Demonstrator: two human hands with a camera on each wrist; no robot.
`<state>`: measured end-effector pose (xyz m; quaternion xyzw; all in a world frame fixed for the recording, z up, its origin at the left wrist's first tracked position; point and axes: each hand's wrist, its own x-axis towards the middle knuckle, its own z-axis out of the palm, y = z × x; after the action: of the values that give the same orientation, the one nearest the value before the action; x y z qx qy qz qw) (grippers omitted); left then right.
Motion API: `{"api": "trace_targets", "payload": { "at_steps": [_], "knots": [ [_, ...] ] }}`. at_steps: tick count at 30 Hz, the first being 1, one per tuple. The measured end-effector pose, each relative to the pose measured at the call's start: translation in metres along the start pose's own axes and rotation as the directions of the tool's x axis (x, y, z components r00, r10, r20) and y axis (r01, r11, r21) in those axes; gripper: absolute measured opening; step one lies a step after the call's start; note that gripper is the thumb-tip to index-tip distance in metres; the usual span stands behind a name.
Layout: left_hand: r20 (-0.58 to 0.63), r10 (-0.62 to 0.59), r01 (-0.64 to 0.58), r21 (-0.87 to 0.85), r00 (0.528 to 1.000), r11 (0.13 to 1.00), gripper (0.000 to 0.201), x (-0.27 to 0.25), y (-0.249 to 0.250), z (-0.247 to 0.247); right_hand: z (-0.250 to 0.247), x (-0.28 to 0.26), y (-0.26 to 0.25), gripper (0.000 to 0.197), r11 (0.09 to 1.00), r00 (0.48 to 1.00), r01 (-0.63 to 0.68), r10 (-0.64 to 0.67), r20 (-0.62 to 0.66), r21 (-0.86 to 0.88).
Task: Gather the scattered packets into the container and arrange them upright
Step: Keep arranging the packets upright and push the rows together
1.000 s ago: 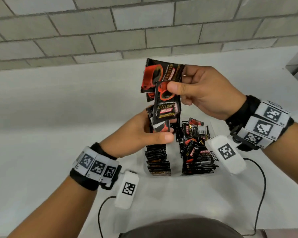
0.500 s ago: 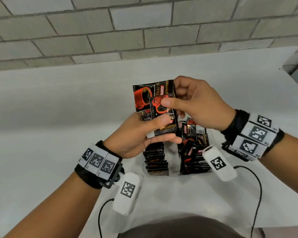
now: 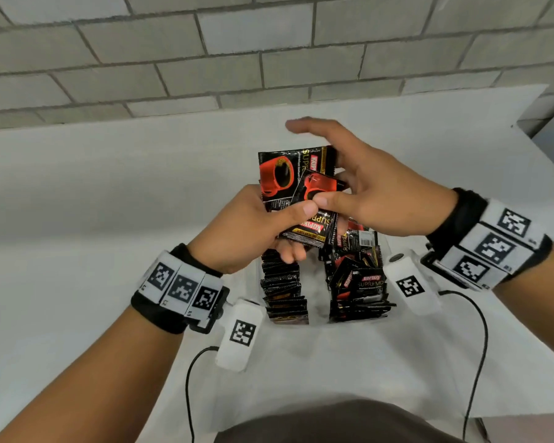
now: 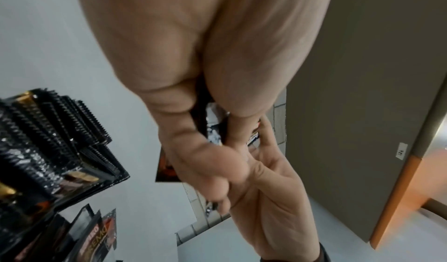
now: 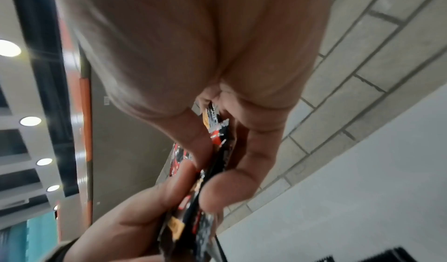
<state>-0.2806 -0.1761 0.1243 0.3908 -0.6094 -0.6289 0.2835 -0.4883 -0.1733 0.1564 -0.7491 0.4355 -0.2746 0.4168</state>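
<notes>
Brick wall [image 3: 179,55] of grey blocks fills the background, and below it the white table [image 3: 77,193] spreads across the head view. On that table, close to the person, sits the clear container [image 3: 317,311], its walls hard to trace. Inside it a left row of packets [image 3: 283,289] stands upright, black serrated edges packed one behind another, while a right pile of packets [image 3: 359,279] lies jumbled and tilted at mixed angles.

Above the container both hands meet. Left hand [image 3: 247,228] comes up from the lower left, its thumb pressed on the face of the front packet [image 3: 314,215] and its fingers curled beneath, so it pinches the sachets. Right hand [image 3: 378,193] reaches in from the right; its thumb lies on the red part of the same front packet, tip nearly touching the left thumb, and the right wrist view shows a finger behind the sachets, so it pinches them too. Its remaining fingers stretch out loosely toward the wall, blurred at the tips.

Behind the front packet, the rear packet [image 3: 288,174] stands higher, its red cup picture facing the camera and turned sideways. The front one overlaps its lower right corner, tilted. Both are held in the air, above the far end of the container.
</notes>
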Motion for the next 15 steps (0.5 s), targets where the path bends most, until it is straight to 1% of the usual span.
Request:
{"api": "trace_targets", "payload": {
  "at_steps": [2,3,4,6,8,10,12,13,15],
  "knots": [
    [-0.057,0.016,-0.008,0.129,0.998,0.992,0.018,0.001,0.0,-0.003,-0.002,0.003,0.0,0.06,0.997,1.0,0.008,-0.007,0.014,-0.074],
    [-0.083,0.029,-0.016,0.155,0.996,0.988,0.016,0.002,0.0,-0.004,-0.003,0.004,-0.001,0.052,0.996,1.0,0.007,-0.005,0.013,-0.087],
    [-0.1,0.044,-0.028,0.159,0.994,0.987,0.017,0.002,0.001,-0.005,-0.003,0.006,-0.001,0.046,0.996,1.0,0.008,-0.007,0.013,-0.087],
    [-0.113,0.056,-0.039,0.147,0.992,0.988,0.031,0.002,0.002,-0.008,-0.001,0.007,-0.005,0.037,0.997,1.0,0.013,-0.013,0.007,-0.074],
    [-0.11,0.047,-0.04,0.07,0.993,0.997,0.035,0.0,0.005,-0.009,0.001,0.008,-0.009,0.033,0.999,1.0,0.01,-0.011,-0.027,-0.03],
    [-0.069,-0.011,0.004,-0.107,0.998,0.994,0.037,-0.004,0.009,-0.007,0.002,0.01,-0.011,0.029,1.0,0.997,-0.001,0.002,-0.081,0.009],
    [0.011,-0.081,0.081,-0.296,0.997,0.952,0.042,-0.008,0.012,-0.002,0.0,0.012,-0.009,0.026,1.0,0.996,-0.021,0.021,-0.092,-0.006],
    [0.026,-0.105,0.107,-0.345,0.994,0.932,0.043,-0.009,0.012,0.0,-0.002,0.012,-0.007,0.025,0.997,0.997,-0.044,0.04,-0.069,-0.058],
    [0.016,-0.142,0.137,-0.391,0.99,0.91,0.04,-0.011,0.011,0.005,-0.002,0.008,-0.003,0.025,0.963,0.998,-0.066,0.07,0.006,-0.26]
  ]
}}
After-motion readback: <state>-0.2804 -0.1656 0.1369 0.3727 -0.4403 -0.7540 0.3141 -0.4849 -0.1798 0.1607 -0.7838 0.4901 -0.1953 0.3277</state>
